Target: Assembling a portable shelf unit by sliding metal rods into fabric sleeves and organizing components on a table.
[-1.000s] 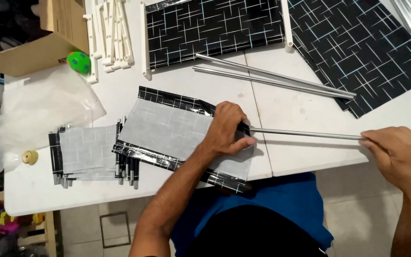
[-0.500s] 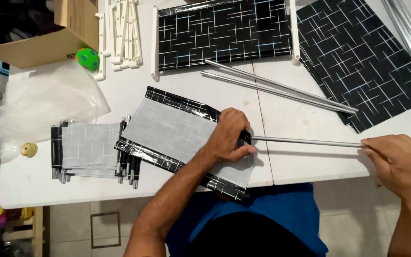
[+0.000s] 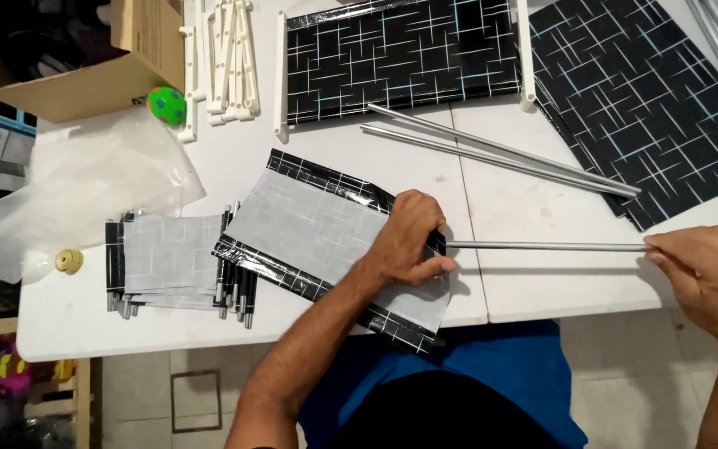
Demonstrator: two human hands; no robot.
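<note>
I see my left hand (image 3: pixel 409 241) pressed down on a grey fabric panel (image 3: pixel 326 241) with black patterned hems, which lies tilted on the white table (image 3: pixel 500 291) just left of centre. The fingers are curled tight over the panel's edge at its 3 o'clock side, pinching the hem where a thin metal rod (image 3: pixel 542 246) enters it. The rod runs level from that hand toward 3 o'clock, where my right hand (image 3: pixel 708 274) has it: thumb and fingertips are closed on the rod's far end, the rest of the hand loosely curled.

At 9 o'clock from the panel, touching its lower left corner, sits a stack of finished panels (image 3: pixel 168 262) with rod ends poking out at the sides. At 1 o'clock from my left hand two more loose metal rods (image 3: pixel 500 154) lie side by side, slanting across the table. Beyond them, at 12 o'clock, a large black patterned sheet (image 3: pixel 400 54) is stretched between white plastic bars, and a second black sheet (image 3: pixel 641 100) spreads toward 2 o'clock. At 10 o'clock I see a crumpled clear plastic bag (image 3: pixel 85 183), a green ball (image 3: pixel 166 105), a bundle of white plastic pieces (image 3: pixel 222 58) and a cardboard box (image 3: pixel 118 62).
</note>
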